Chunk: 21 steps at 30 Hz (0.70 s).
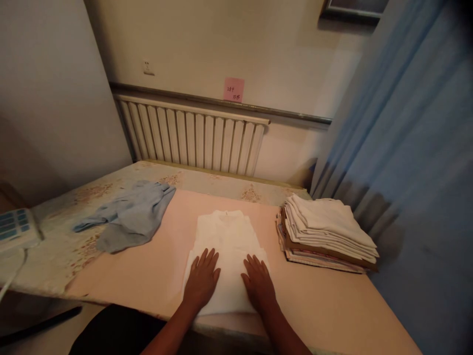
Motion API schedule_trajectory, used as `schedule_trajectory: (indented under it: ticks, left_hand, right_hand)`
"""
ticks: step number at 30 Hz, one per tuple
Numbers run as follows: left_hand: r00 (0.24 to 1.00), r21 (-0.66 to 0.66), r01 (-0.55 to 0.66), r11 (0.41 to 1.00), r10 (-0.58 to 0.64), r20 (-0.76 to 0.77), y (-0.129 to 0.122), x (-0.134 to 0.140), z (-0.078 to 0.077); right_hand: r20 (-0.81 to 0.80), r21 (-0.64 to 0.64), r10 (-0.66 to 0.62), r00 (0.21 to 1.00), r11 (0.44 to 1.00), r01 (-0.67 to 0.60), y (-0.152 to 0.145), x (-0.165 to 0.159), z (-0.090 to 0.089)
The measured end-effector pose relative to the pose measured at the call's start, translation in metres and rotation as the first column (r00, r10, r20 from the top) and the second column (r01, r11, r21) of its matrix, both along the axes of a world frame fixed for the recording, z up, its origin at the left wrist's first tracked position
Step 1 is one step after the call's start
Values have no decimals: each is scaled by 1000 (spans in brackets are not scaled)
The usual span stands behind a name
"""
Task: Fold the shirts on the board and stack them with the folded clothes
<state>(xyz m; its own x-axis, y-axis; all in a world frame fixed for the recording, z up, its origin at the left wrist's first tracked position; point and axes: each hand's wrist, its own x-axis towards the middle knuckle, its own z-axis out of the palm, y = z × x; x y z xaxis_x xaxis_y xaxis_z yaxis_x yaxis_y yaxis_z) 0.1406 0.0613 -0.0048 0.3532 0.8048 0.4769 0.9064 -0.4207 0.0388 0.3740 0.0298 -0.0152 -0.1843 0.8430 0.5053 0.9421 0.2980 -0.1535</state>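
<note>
A white shirt (229, 246) lies folded narrow on the pink cloth (158, 281), its collar end pointing away from me. My left hand (202, 276) rests flat on the shirt's left side with the fingers spread. On the right side my right hand (259, 282) lies flat too, fingers pointing forward. Neither hand grips anything. To the right of the shirt stands a stack of folded clothes (328, 231), mostly white, with brown and patterned layers lower down. A crumpled blue-grey garment (136, 214) lies to the left.
Floral cloth (207, 180) covers the table under the pink one. A radiator (195, 140) and a wall with a pink note (234, 89) stand behind. A blue curtain (410, 162) hangs along the right edge. A white device with blue-green panels (18, 229) sits far left.
</note>
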Motion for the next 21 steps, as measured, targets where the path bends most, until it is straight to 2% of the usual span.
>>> schedule_trajectory:
  ticks: [21]
  left_hand:
    - [1000, -40, 2, 999, -1, 23, 0, 0, 1]
  right_hand:
    - [21, -21, 15, 1000, 1000, -14, 0, 3, -1]
